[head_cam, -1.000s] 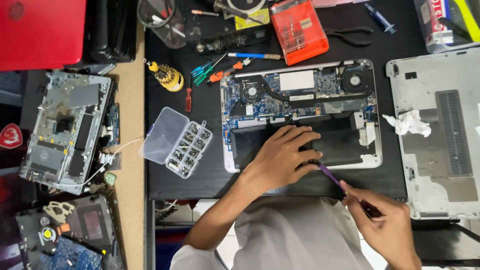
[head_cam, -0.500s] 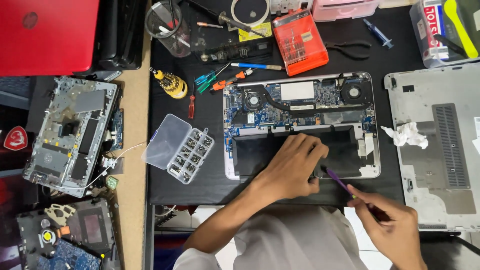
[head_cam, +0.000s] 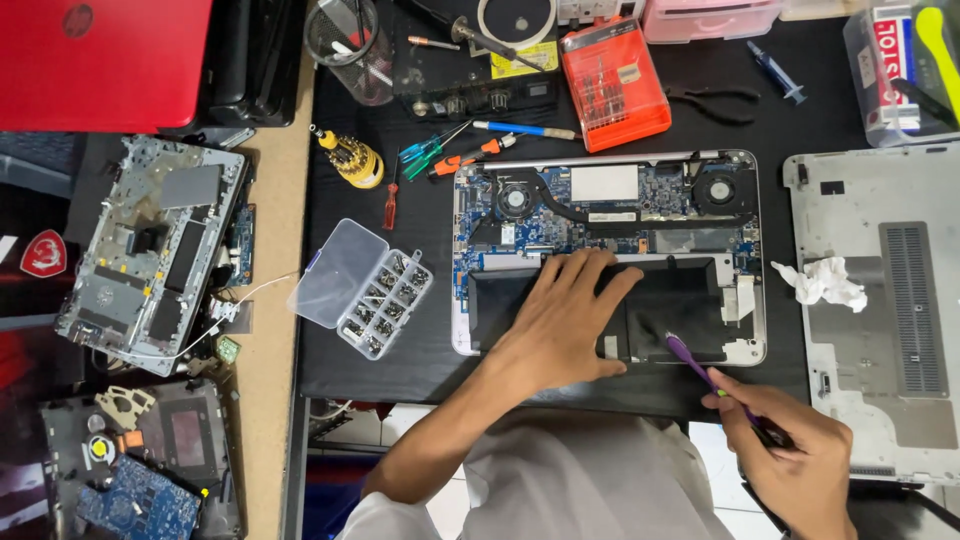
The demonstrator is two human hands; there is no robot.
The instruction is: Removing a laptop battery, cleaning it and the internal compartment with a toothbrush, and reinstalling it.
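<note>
An opened silver laptop (head_cam: 755,250) lies bottom-up on the black mat, its blue circuit board, two fans and flat black battery (head_cam: 690,295) showing. My left hand (head_cam: 565,320) lies flat on the battery's left half, fingers spread. My right hand (head_cam: 795,465), at the lower right, grips a purple-handled tool (head_cam: 695,365) like a pen. The tool's tip touches the battery's lower edge, just right of my left hand.
The laptop's grey bottom cover (head_cam: 890,300) lies to the right with a crumpled white tissue (head_cam: 825,282). A clear screw box (head_cam: 365,288) sits left. Screwdrivers (head_cam: 440,155), an orange bit case (head_cam: 615,85), pliers (head_cam: 715,100) and a cup (head_cam: 345,35) stand behind. Dismantled laptops (head_cam: 150,250) lie far left.
My right hand has slid the purple tool's tip a little to the right along the battery's lower edge. My left hand stays flat on the battery.
</note>
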